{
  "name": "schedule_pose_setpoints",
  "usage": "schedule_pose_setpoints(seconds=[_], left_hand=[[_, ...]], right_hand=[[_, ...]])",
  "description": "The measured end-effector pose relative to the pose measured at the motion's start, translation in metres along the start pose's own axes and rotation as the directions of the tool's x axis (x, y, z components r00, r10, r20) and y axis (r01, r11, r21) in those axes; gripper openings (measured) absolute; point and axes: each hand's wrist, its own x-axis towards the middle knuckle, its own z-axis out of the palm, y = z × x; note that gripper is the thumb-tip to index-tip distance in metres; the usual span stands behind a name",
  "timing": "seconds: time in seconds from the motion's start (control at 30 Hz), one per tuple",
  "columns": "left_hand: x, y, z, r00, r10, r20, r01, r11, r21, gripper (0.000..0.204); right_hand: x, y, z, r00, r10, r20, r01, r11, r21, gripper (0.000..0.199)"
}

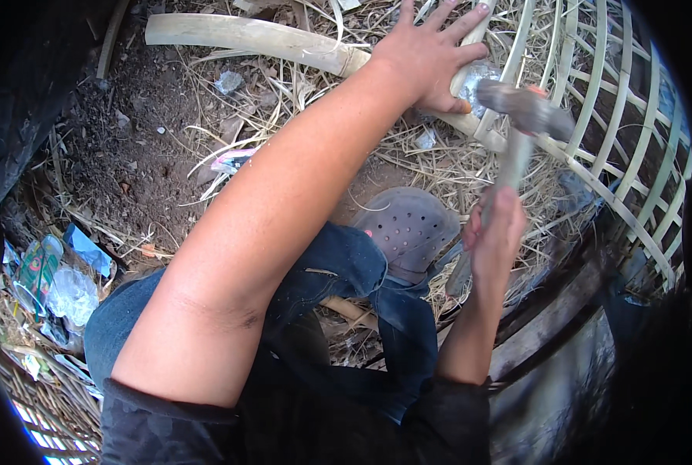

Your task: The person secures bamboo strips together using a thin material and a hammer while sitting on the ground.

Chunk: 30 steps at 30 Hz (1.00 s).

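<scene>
My left hand (pixel 429 56) reaches far forward and presses flat, fingers spread, on a thick pale bamboo strip (pixel 245 35) where it meets a woven bamboo lattice frame (pixel 601 108). My right hand (pixel 494 236) is closed on the handle of a hammer (pixel 525 112), whose blurred metal head hangs just right of my left thumb, above the strip's joint. My knee in blue jeans and a grey perforated clog (pixel 408 226) lie below the hammer.
Dry straw and dark soil (pixel 137 147) cover the ground. Plastic wrappers and litter (pixel 55 283) lie at the lower left. A dark tyre-like curve (pixel 13 132) borders the left. Dark wooden slats (pixel 555 310) sit at the lower right.
</scene>
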Motion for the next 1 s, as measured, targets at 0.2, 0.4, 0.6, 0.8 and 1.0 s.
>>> schedule_pose_setpoints(seconds=[0.2, 0.4, 0.6, 0.8, 1.0], left_hand=[[0.002, 0.002, -0.002, 1.000, -0.009, 0.001, 0.009, 1.000, 0.010, 0.089], [0.008, 0.004, -0.012, 0.980, -0.077, 0.183, 0.055, 0.991, 0.123, 0.091], [0.000, 0.005, -0.002, 1.000, 0.004, 0.003, -0.004, 0.995, 0.095, 0.096], [0.011, 0.023, 0.029, 0.963, -0.248, -0.104, 0.258, 0.743, 0.618, 0.093], [0.005, 0.002, -0.005, 0.999, 0.023, 0.036, -0.024, 0.999, 0.035, 0.099]], right_hand=[[-0.003, -0.005, -0.004, 1.000, 0.010, -0.008, -0.011, 0.999, -0.044, 0.044], [0.006, -0.001, -0.002, 0.997, 0.058, 0.046, -0.049, 0.981, -0.186, 0.044], [0.007, 0.012, 0.001, 0.999, 0.039, 0.025, -0.034, 0.981, -0.190, 0.042], [-0.003, 0.003, 0.001, 1.000, 0.012, -0.017, -0.015, 0.987, -0.160, 0.041], [-0.014, 0.001, -0.001, 1.000, 0.025, -0.009, -0.025, 0.999, 0.032, 0.041]])
